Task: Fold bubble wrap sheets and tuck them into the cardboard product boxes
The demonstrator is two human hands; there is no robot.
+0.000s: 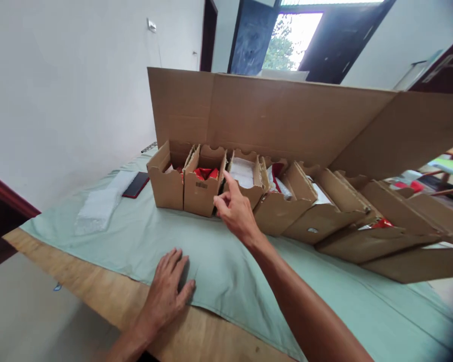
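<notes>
A row of small open cardboard boxes (202,188) stands on a pale green cloth (226,271), backed by a tall cardboard sheet (272,115). Some boxes hold red items (206,173), others white ones (243,172). My right hand (236,211) reaches to the third box from the left, index finger stretched out and touching its front rim, the other fingers curled with nothing in them. My left hand (166,291) lies flat on the cloth near the table's front edge, fingers spread and empty.
A dark red phone (136,184) and a white padded sheet (100,203) lie on the cloth at the left. The boxes at the right lean over flat. The wooden table edge (98,291) shows in front. A doorway stands behind.
</notes>
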